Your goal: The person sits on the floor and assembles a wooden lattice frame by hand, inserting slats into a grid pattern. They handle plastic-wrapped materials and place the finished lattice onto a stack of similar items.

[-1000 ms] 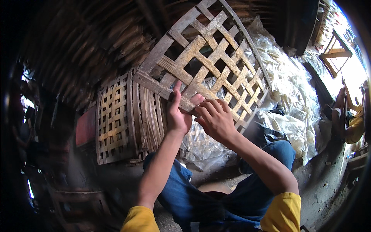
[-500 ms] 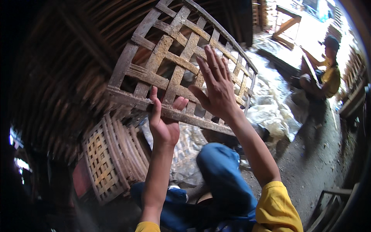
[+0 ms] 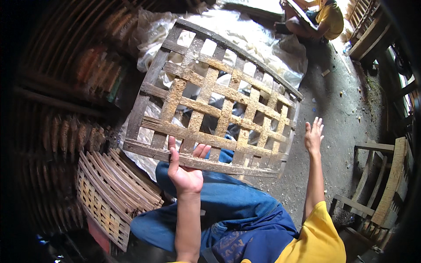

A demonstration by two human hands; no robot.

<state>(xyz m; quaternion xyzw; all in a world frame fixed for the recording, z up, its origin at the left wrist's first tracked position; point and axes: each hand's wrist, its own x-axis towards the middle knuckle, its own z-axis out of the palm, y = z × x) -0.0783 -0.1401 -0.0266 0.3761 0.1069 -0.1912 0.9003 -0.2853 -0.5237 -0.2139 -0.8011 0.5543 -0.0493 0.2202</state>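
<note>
My left hand (image 3: 186, 173) grips the near edge of a woven wooden lattice tray (image 3: 201, 107), thumb on the upper face and fingers partly hidden behind the slats. The tray is held up, tilted, above my bent legs. Its slats are crusted with pale, crumbly residue, heaviest towards the middle. My right hand (image 3: 313, 136) is off to the right of the tray, apart from it, with the fingers stretched out and nothing in them.
Similar lattice trays stand stacked (image 3: 120, 184) at my left. Crumpled clear plastic sheeting (image 3: 285, 57) lies behind the held tray. A co-worker in a yellow shirt (image 3: 331, 22) sits at the far right. Nearer on the right is a wooden frame (image 3: 390, 184) on the dirt floor.
My right hand has left the tray's face and swung out to the right. The tray sits lower in view and shows more of its face, still in my left hand. The view has shifted.
</note>
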